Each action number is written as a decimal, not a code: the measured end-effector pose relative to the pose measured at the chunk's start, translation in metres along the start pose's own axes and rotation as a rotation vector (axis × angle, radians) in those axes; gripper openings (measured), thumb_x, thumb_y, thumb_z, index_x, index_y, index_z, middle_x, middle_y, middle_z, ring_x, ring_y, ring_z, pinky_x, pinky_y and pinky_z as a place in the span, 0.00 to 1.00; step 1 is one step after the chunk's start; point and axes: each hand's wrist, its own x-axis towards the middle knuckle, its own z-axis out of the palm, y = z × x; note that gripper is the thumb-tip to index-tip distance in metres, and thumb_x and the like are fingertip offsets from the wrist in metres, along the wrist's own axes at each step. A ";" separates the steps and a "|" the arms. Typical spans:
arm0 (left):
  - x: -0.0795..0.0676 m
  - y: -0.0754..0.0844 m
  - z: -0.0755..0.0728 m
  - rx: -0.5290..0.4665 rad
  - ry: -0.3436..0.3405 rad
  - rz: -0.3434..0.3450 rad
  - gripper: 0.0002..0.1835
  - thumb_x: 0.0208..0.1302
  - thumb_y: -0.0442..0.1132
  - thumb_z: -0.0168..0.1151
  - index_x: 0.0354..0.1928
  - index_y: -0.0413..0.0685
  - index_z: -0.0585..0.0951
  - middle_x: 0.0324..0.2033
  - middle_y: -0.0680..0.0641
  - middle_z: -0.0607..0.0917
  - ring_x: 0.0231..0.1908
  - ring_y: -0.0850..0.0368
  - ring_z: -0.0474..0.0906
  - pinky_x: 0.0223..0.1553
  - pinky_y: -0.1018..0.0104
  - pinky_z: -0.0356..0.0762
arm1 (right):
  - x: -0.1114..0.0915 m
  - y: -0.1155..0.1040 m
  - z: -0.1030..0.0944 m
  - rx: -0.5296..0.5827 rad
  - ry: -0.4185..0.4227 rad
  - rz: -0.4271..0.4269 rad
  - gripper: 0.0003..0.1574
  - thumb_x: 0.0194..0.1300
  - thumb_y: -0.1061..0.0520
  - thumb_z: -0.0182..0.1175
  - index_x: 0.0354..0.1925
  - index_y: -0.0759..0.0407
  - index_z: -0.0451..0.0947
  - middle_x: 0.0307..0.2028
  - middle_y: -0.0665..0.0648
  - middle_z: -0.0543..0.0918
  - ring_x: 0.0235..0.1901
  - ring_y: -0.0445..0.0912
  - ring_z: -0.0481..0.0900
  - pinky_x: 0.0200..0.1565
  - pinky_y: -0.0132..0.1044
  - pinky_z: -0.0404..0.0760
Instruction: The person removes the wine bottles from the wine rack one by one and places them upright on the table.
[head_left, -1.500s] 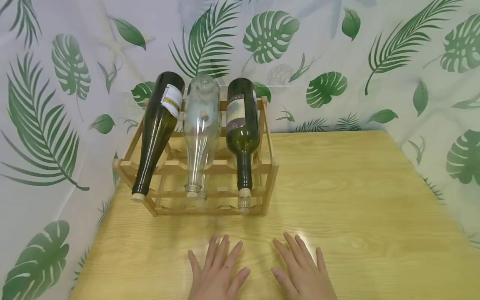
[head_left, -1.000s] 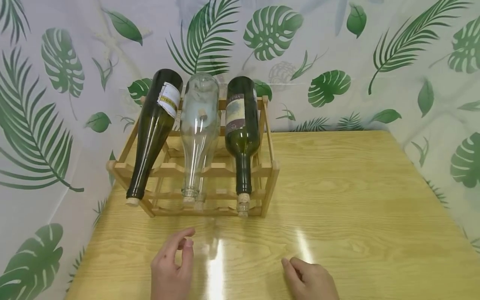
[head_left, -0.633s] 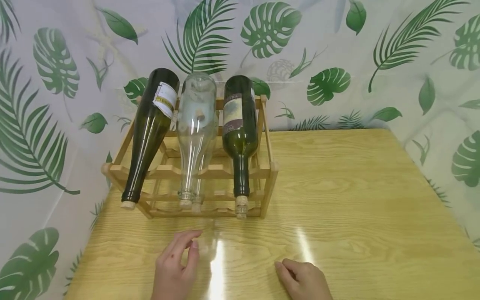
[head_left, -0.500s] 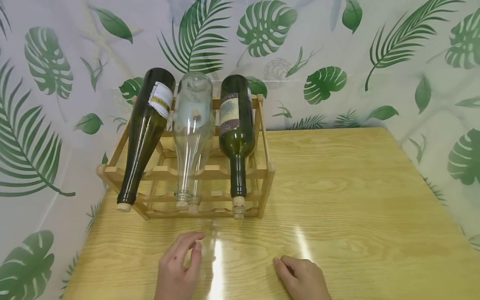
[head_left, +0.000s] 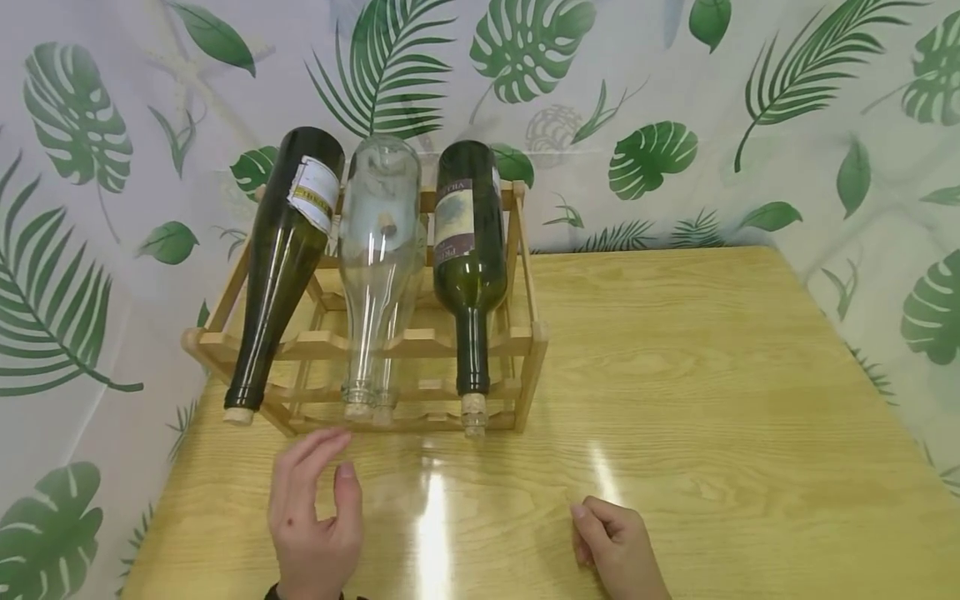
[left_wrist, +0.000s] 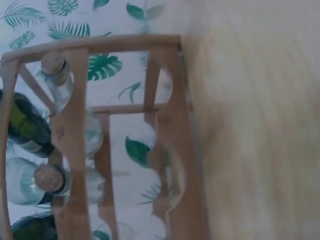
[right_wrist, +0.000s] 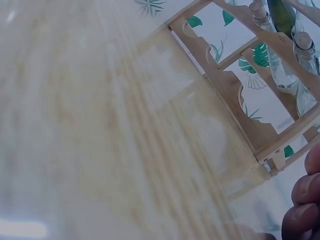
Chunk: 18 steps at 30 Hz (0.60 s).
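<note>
A wooden wine rack (head_left: 420, 342) stands on the table, with corked bottles lying neck-forward in it. Its top row holds a dark wine bottle (head_left: 288, 258) with a white label at left, a clear glass bottle (head_left: 378, 275) in the middle, and a green wine bottle (head_left: 471, 258) at right. Corked necks of clear bottles (left_wrist: 61, 87) also show in the lower tier. My left hand (head_left: 315, 517), empty, hovers just in front of the rack's left side, fingers bent and thumb apart. My right hand (head_left: 618, 542) idles near the table's front, fingers loosely curled around nothing.
The yellow wood-grain table (head_left: 675, 375) stretches right of the rack. Behind it and along the sides hangs a white curtain (head_left: 570, 133) printed with green leaves. The dark bottle's cork (head_left: 239, 416) juts past the rack's front.
Both hands lay spread flat on the table earlier, then lifted and curled. Lately my left hand has moved forward and left toward the rack, its thumb spreading. The right has shifted slightly right.
</note>
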 end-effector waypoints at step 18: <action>0.064 -0.004 -0.012 0.270 0.285 -0.135 0.20 0.59 0.35 0.66 0.52 0.31 0.79 0.53 0.32 0.81 0.58 0.37 0.73 0.66 0.57 0.66 | 0.001 0.002 -0.003 0.021 -0.019 -0.015 0.29 0.80 0.64 0.52 0.17 0.57 0.70 0.11 0.56 0.72 0.12 0.34 0.67 0.15 0.33 0.71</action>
